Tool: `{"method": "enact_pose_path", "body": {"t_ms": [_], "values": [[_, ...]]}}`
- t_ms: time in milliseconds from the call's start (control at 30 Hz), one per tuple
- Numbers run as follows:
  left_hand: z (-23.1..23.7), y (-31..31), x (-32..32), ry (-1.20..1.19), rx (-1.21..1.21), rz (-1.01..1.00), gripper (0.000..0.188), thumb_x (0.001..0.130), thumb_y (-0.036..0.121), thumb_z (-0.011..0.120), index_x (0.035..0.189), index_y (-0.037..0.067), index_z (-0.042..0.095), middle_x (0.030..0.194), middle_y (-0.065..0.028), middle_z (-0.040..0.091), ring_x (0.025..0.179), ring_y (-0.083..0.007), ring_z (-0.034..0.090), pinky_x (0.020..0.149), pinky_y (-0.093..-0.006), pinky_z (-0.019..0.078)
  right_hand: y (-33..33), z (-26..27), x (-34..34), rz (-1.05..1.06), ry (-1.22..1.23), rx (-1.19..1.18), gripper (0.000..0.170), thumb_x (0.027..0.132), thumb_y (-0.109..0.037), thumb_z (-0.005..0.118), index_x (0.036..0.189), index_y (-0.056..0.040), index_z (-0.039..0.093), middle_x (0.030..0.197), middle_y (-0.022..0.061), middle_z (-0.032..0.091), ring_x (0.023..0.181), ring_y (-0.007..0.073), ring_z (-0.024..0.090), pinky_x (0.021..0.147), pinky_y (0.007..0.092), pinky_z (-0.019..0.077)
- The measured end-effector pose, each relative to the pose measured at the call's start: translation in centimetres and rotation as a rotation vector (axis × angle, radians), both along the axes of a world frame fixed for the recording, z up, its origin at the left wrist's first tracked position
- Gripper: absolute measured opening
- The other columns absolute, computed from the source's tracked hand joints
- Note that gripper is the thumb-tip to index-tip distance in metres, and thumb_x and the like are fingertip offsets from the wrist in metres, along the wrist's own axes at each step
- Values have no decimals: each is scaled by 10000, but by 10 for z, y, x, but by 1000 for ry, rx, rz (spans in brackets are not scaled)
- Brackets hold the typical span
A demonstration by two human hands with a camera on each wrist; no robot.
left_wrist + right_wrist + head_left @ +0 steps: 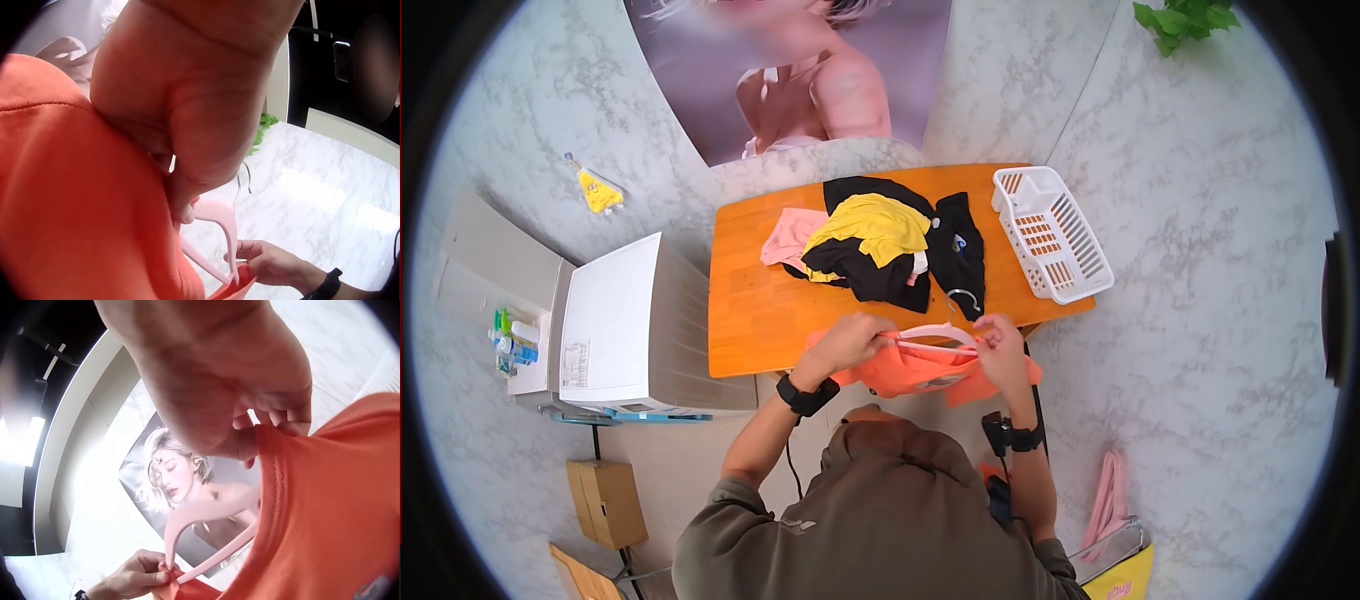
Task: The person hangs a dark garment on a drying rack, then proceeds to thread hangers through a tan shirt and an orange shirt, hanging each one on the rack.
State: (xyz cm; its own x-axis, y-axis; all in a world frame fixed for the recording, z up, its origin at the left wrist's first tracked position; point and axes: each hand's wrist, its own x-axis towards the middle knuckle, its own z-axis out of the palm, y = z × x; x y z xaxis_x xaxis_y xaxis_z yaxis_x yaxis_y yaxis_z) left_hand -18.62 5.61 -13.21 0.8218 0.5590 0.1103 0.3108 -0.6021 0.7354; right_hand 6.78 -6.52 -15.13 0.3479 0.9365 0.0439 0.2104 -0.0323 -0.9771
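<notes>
Both hands hold up an orange shirt (925,375) in front of the table's near edge. A pink hanger (930,331) with a metal hook (966,297) sits in its neck opening, the hook standing above the fabric. At the left side, my left hand (858,341) grips the shirt's edge beside the hanger, thumb and fingers pinched together in the left wrist view. My right hand (1002,355) pinches the collar (270,481) on the other side. In the right wrist view, the hanger's far shoulder lies at the left fingertips. Fabric covers the hanger's nearer end there.
On the orange table (750,310) lies a heap of clothes with a yellow garment (870,228), black garments (958,255) and a pink one (790,235). A white basket (1055,235) stands at the right edge. A white appliance (615,320) stands left of the table.
</notes>
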Motion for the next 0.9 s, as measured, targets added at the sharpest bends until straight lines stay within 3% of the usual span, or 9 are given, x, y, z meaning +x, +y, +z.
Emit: {"method": "enact_pose_path", "body": {"t_ms": [100, 167, 300, 367, 500, 600, 667, 733, 900], "values": [[-2, -1, -5, -19, 130, -7, 129, 800, 66, 653, 911, 0, 657, 828, -187, 653, 758, -365, 619, 669, -397, 491, 1, 7, -11, 95, -107, 37, 293, 778, 148, 548, 1037, 13, 569, 967, 56, 593, 756, 69, 577, 656, 182, 468], [5, 4, -21, 40, -59, 148, 134, 819, 64, 649, 933, -5, 657, 818, -178, 653, 743, -319, 631, 677, -365, 493, -6, 8, -6, 138, -59, 54, 290, 789, 104, 602, 1061, 6, 575, 971, 54, 597, 771, 75, 582, 672, 193, 473], [2, 9, -37, 36, -116, 158, 121, 835, 56, 643, 930, -18, 656, 796, -166, 645, 721, -275, 618, 680, -338, 486, -15, 15, 9, 66, -198, 74, 271, 767, -30, 698, 1019, 9, 608, 1002, 100, 609, 829, 172, 624, 729, 284, 501], [1, 6, -35, -69, -90, 162, 116, 805, 52, 655, 902, -12, 662, 736, -180, 620, 649, -315, 582, 630, -357, 473, -13, 16, 14, 32, -545, 271, 276, 791, -102, 701, 1038, -5, 627, 1049, 127, 632, 883, 237, 639, 754, 334, 504], [15, 6, -32, -27, -85, 202, 121, 808, 58, 660, 905, -14, 669, 730, -177, 631, 638, -306, 592, 623, -346, 482, -6, 18, 3, 85, -573, 226, 262, 813, -173, 692, 1014, -9, 652, 1024, 142, 658, 897, 286, 641, 773, 363, 496], [13, 5, -29, -64, -122, 207, 129, 810, 78, 672, 904, -11, 675, 733, -170, 642, 629, -281, 599, 619, -333, 486, -8, 26, -4, 160, -403, 112, 252, 830, -224, 682, 978, -19, 671, 945, 123, 669, 852, 290, 646, 731, 361, 498], [14, 3, -28, -92, -168, 222, 136, 810, 90, 680, 903, -8, 678, 737, -165, 648, 627, -266, 603, 619, -326, 488, -11, 40, -7, 140, -548, 71, 249, 829, -246, 685, 955, -31, 685, 869, 113, 664, 803, 306, 643, 684, 367, 498], [19, -1, -25, -1, -142, 208, 145, 829, 102, 698, 899, -22, 670, 748, -118, 658, 640, -180, 582, 636, -302, 490, -14, 40, -10, 152, -580, 40, 253, 824, -259, 689, 951, -40, 691, 855, 111, 659, 790, 311, 641, 667, 375, 497], [7, -2, -28, 14, -171, 188, 181, 813, 129, 729, 903, -14, 666, 750, -96, 648, 656, -151, 576, 641, -291, 485, -24, 36, -8, 160, -587, -9, 249, 810, -263, 698, 935, -49, 709, 805, 112, 648, 742, 316, 634, 641, 368, 491]]}}
